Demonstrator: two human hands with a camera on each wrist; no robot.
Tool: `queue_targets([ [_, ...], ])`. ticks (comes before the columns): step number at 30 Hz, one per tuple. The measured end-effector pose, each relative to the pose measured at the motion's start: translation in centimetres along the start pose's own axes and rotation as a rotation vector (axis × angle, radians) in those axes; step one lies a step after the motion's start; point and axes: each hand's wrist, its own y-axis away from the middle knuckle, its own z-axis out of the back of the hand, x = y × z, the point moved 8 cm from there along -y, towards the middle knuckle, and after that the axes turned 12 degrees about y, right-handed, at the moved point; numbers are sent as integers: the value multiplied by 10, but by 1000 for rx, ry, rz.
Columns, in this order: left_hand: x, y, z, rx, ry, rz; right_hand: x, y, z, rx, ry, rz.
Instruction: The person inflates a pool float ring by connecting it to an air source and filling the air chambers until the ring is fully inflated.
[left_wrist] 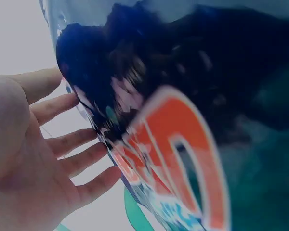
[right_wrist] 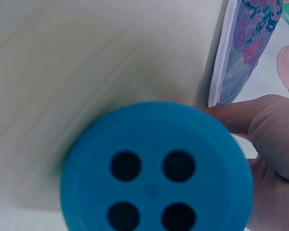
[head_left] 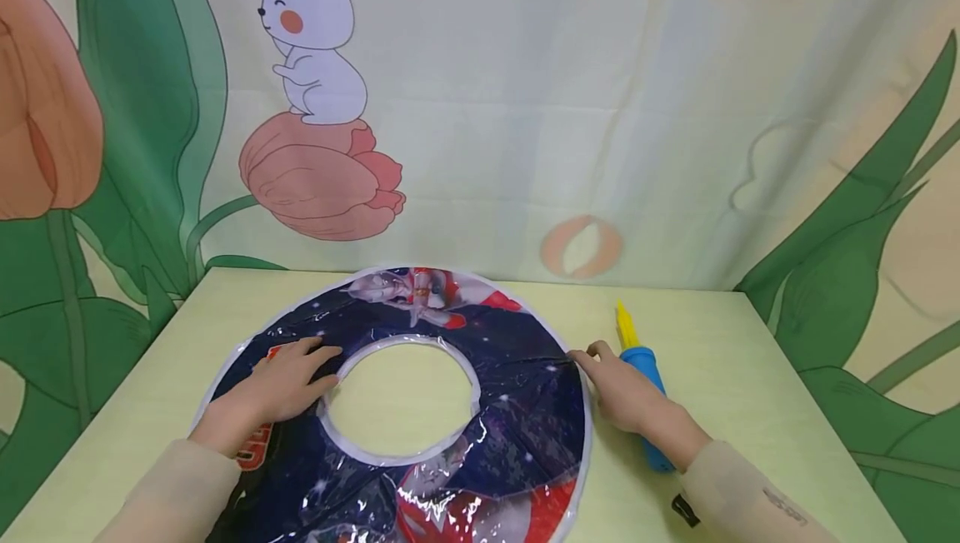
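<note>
A large inflated swim ring, dark blue with red and white printed figures and a white seam, lies on the table. On its left side rests my left hand, fingers spread over the vinyl toward the inner hole. In the left wrist view those straight fingers touch the ring's printed surface. My right hand is at the ring's right outer edge, its extended thumb against the white seam. Beside and partly under the right wrist lies a blue hand pump with a yellow nozzle.
A small black item lies near the right sleeve. The pale yellow table ends at a hanging cloth printed with a rabbit, tulips and leaves. The pump's round blue end, with its dark holes, fills much of the right wrist view.
</note>
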Motion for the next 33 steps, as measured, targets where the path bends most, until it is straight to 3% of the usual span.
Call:
queue_targets([
  [8, 28, 21, 14, -76, -12, 32, -1, 2, -3, 29, 34, -8],
  [17, 57, 37, 23, -68, 19, 133, 5, 4, -2, 39, 23, 20],
  [22, 71, 46, 29, -75, 46, 153, 6, 6, -2, 43, 25, 33],
  [33, 89, 56, 37, -24, 34, 269, 8, 7, 1, 29, 17, 46],
])
